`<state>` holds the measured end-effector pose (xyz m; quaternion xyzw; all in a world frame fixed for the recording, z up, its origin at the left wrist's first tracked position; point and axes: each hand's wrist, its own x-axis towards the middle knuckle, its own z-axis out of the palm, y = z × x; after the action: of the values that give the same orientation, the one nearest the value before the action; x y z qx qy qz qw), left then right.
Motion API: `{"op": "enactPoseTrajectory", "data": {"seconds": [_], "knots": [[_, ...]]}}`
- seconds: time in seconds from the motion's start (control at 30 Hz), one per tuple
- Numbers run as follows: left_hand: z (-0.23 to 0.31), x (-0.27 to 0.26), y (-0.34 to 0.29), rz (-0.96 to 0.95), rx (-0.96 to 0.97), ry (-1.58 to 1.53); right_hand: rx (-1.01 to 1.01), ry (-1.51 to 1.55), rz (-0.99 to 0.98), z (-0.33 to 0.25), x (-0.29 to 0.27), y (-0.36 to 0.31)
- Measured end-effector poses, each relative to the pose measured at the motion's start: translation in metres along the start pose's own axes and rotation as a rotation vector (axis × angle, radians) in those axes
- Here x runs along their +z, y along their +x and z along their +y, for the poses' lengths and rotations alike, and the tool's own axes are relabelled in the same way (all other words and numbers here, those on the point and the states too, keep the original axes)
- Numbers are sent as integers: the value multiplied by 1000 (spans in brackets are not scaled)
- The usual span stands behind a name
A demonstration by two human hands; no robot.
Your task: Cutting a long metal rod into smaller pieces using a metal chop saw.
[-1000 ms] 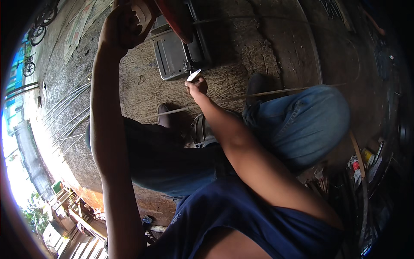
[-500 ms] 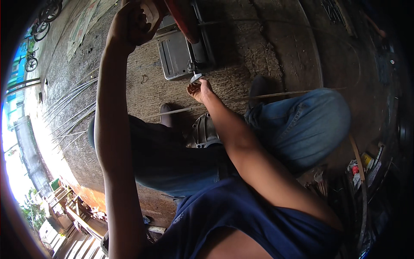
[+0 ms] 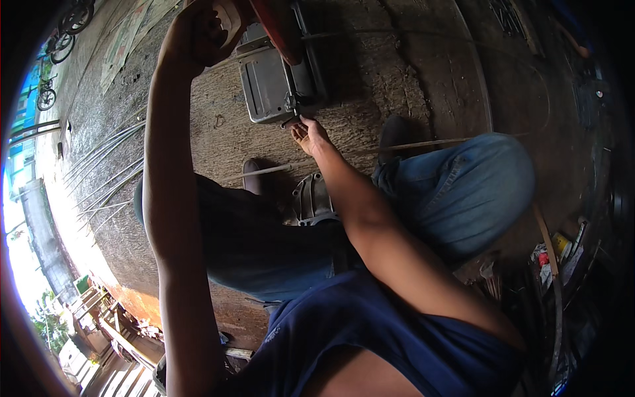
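Observation:
A grey metal base stands on the ground ahead, with a red arm over it; together they look like a chop saw. High at the left, my left hand is closed round the machine's red loop handle, partly cut off by dark shadow at the upper edge. A screw rod runs along the base toward me and ends in a small crank handle. My right hand is at that crank with thumb and fingers curled on it; the fingertips are partly hidden.
Between my bent knees lies a ribbed metal casting. A long thin strip crosses the rough ground before my shoes. Several metal rods lie at the left, and scraps and sticks are heaped at the right.
The crank handle has turned from pointing up right and catching light to lying dark and further left. My right hand has shifted slightly with it; my left hand keeps its grip.

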<state>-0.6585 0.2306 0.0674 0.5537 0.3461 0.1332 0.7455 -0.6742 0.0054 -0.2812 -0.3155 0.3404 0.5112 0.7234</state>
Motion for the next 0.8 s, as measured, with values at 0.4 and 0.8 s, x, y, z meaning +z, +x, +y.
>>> {"op": "enactPoseTrajectory", "data": {"seconds": [0.4, 0.8], "knots": [[59, -36, 54, -236, 659, 206, -75, -266, 11, -16, -2, -24], [91, -9, 55, -91, 424, -28, 41, -339, -50, -33, -12, -18]]}}
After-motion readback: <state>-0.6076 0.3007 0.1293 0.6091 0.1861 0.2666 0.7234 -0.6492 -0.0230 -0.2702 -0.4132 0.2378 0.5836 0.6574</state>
